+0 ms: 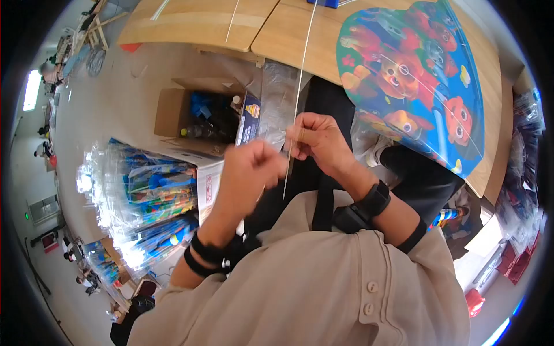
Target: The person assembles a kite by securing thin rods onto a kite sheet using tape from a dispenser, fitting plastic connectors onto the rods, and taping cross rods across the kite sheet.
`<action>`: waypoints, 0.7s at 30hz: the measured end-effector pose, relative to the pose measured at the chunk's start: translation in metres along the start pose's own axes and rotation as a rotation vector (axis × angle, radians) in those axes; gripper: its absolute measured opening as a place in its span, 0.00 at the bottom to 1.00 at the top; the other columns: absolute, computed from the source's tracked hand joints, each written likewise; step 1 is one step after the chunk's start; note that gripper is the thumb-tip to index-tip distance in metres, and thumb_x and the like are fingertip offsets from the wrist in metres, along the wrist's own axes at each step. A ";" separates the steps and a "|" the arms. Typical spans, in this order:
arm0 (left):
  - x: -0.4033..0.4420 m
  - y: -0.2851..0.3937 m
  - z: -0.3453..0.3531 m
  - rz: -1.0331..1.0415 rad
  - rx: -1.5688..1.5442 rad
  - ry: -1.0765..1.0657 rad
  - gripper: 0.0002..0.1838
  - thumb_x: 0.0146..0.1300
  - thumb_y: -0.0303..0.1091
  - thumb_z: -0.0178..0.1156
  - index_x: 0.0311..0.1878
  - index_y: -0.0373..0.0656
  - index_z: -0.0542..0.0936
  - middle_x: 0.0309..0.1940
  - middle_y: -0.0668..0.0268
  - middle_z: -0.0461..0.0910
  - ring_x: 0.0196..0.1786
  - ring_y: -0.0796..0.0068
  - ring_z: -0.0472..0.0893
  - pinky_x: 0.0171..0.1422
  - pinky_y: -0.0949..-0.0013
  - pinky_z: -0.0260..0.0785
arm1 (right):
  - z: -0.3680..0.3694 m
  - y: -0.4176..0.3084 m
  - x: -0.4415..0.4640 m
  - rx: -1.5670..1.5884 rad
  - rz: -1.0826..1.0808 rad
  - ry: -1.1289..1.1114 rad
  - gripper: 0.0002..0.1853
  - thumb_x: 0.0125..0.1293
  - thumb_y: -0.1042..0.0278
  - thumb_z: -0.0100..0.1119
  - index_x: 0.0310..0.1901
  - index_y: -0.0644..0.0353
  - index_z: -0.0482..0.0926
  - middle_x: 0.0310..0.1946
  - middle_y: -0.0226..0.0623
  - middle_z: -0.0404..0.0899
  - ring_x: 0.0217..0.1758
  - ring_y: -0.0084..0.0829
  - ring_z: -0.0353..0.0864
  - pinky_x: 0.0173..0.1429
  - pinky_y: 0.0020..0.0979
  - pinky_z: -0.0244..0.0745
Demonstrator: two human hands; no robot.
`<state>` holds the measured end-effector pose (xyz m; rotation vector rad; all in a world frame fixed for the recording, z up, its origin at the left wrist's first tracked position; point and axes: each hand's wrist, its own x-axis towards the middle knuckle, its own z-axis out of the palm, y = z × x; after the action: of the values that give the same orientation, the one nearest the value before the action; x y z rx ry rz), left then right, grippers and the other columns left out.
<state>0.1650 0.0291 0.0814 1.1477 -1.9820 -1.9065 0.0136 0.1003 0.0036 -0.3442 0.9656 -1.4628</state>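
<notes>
A thin white rod (302, 63) runs from the table's far side down past its front edge, its lower end hanging over my lap. My right hand (320, 141) pinches this rod between thumb and fingers. Close beside it, my left hand (251, 176) is slightly blurred, its fingers curled together near the rod; what they hold, if anything, is hidden. To the right, a glossy printed sheet (404, 86) with cartoon characters on blue lies partly over the table edge, with thin rods crossing it.
A wooden table (283, 46) spans the front. Below it stands an open cardboard box (171, 118) with bottles and dark items. Many plastic-wrapped printed packets (150, 184) are stacked at left. More wrapped packets (516, 167) lie at far right. A blue object (330, 2) sits at the top.
</notes>
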 end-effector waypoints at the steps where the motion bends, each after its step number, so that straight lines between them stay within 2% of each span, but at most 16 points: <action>1: -0.021 -0.015 0.002 -0.136 -0.051 -0.020 0.05 0.56 0.26 0.60 0.27 0.38 0.75 0.20 0.69 0.75 0.21 0.85 0.69 0.25 0.80 0.61 | 0.002 0.001 0.001 0.000 0.011 -0.005 0.09 0.63 0.70 0.57 0.25 0.59 0.75 0.21 0.33 0.78 0.19 0.19 0.75 0.23 0.19 0.68; 3: -0.042 -0.024 0.005 -0.234 -0.104 -0.036 0.05 0.57 0.26 0.60 0.28 0.36 0.75 0.20 0.69 0.75 0.21 0.86 0.69 0.26 0.81 0.60 | 0.006 0.002 0.003 0.000 -0.018 -0.003 0.09 0.63 0.69 0.58 0.25 0.59 0.75 0.21 0.33 0.78 0.19 0.18 0.74 0.23 0.19 0.68; 7: -0.043 -0.030 -0.006 -0.196 -0.116 0.000 0.04 0.55 0.24 0.59 0.28 0.36 0.75 0.20 0.69 0.75 0.21 0.86 0.69 0.26 0.81 0.60 | 0.008 0.007 0.005 -0.058 -0.009 0.006 0.09 0.62 0.69 0.59 0.25 0.60 0.76 0.22 0.33 0.79 0.19 0.17 0.75 0.22 0.19 0.68; 9: -0.042 -0.023 -0.010 -0.231 -0.066 -0.014 0.03 0.53 0.23 0.58 0.26 0.36 0.75 0.20 0.69 0.75 0.21 0.85 0.69 0.26 0.80 0.61 | 0.010 0.006 0.005 -0.264 0.041 0.021 0.09 0.62 0.69 0.58 0.25 0.61 0.76 0.21 0.33 0.79 0.19 0.18 0.75 0.20 0.19 0.67; 10: -0.041 -0.020 -0.013 -0.235 -0.056 -0.019 0.02 0.53 0.23 0.58 0.26 0.35 0.76 0.20 0.69 0.75 0.22 0.85 0.70 0.26 0.80 0.62 | 0.013 0.003 0.006 -0.268 0.064 0.049 0.09 0.61 0.70 0.59 0.25 0.61 0.76 0.20 0.33 0.78 0.19 0.18 0.75 0.19 0.19 0.66; 16: -0.036 -0.031 -0.035 -0.176 -0.242 -0.092 0.03 0.53 0.25 0.62 0.30 0.36 0.78 0.23 0.69 0.78 0.27 0.85 0.75 0.33 0.81 0.67 | -0.006 -0.055 0.075 -0.507 -0.115 0.241 0.11 0.59 0.71 0.61 0.20 0.62 0.75 0.16 0.32 0.76 0.14 0.17 0.69 0.16 0.19 0.61; 20: -0.032 -0.041 -0.043 -0.197 -0.225 -0.077 0.04 0.53 0.25 0.63 0.29 0.36 0.78 0.23 0.70 0.78 0.27 0.86 0.74 0.32 0.81 0.66 | -0.039 -0.081 0.124 -0.623 -0.098 0.343 0.09 0.58 0.72 0.59 0.22 0.63 0.76 0.16 0.32 0.76 0.14 0.18 0.69 0.16 0.20 0.61; 21: -0.031 -0.044 -0.045 -0.201 -0.230 -0.082 0.04 0.53 0.25 0.63 0.29 0.36 0.78 0.23 0.69 0.79 0.27 0.85 0.75 0.33 0.81 0.67 | -0.048 -0.087 0.129 -0.837 -0.119 0.395 0.09 0.58 0.73 0.58 0.22 0.64 0.77 0.16 0.32 0.76 0.15 0.19 0.70 0.17 0.22 0.61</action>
<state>0.2314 0.0173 0.0613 1.2618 -1.6816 -2.2449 -0.1008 -0.0147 -0.0056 -0.7394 1.8982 -1.1842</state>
